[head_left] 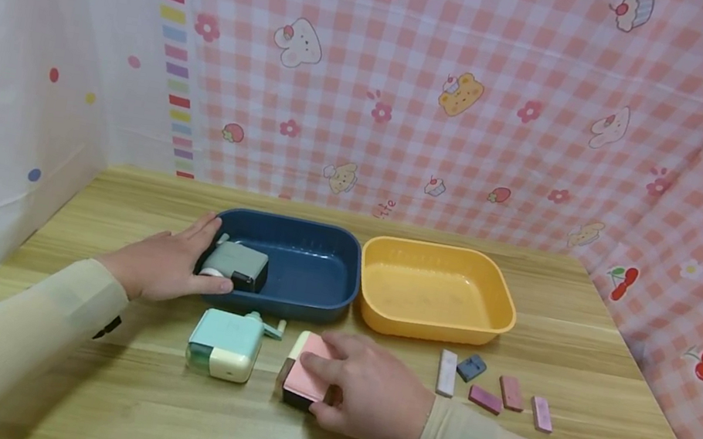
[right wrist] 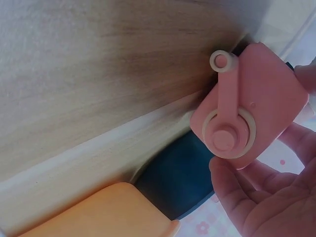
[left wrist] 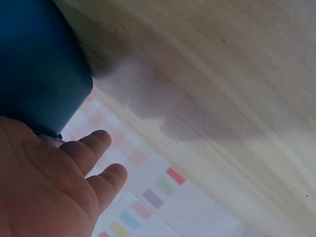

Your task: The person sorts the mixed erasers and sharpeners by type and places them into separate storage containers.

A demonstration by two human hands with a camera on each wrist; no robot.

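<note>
My right hand [head_left: 367, 391] grips a pink pencil sharpener [head_left: 308, 374] with a cream and dark edge. Its pink crank [right wrist: 228, 108] shows in the right wrist view. At the left end of the navy tray [head_left: 307, 310], my left hand [head_left: 170, 262] rests against the rim, thumb along the front and fingers toward the back. Two of its fingers [left wrist: 91, 148] stick out loosely in the left wrist view. Inside the tray beside that hand lies a grey-green pencil sharpener [head_left: 237, 265]. A mint pencil sharpener [head_left: 226, 344] with a crank stands on the table left of the pink one.
A yellow tray [head_left: 431, 328] stands right beside the navy one. To the right on the wooden table [head_left: 202, 428] lie several small blocks: a pale one [head_left: 447, 374], a dark blue one [head_left: 471, 368] and pinkish ones [head_left: 511, 393]. Patterned cloth [head_left: 407, 143] hangs behind and at the sides.
</note>
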